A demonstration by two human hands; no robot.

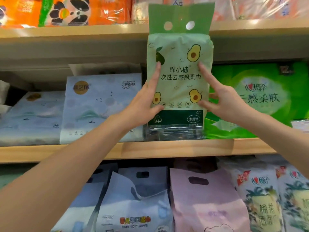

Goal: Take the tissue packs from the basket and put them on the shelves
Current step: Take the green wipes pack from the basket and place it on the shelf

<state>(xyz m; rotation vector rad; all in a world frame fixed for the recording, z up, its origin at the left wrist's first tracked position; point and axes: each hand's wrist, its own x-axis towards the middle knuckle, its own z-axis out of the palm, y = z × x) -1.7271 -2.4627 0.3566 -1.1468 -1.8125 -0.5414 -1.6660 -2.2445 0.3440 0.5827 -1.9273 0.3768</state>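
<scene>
tissue pack (pixel 179 77) on mid shelf (pixel 167 148); L pack (pixel 100 106), R pack (pixel 259 97) flanking

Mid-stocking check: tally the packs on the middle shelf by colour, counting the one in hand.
Pale blue: 2, a flat pack and an upright pack
Pale green: 1, the avocado pack, held by the left hand and right hand
Bright green: 1, the bright green pack
Total: 4, not counting the cut-off left piece and cut-off right piece.
</scene>
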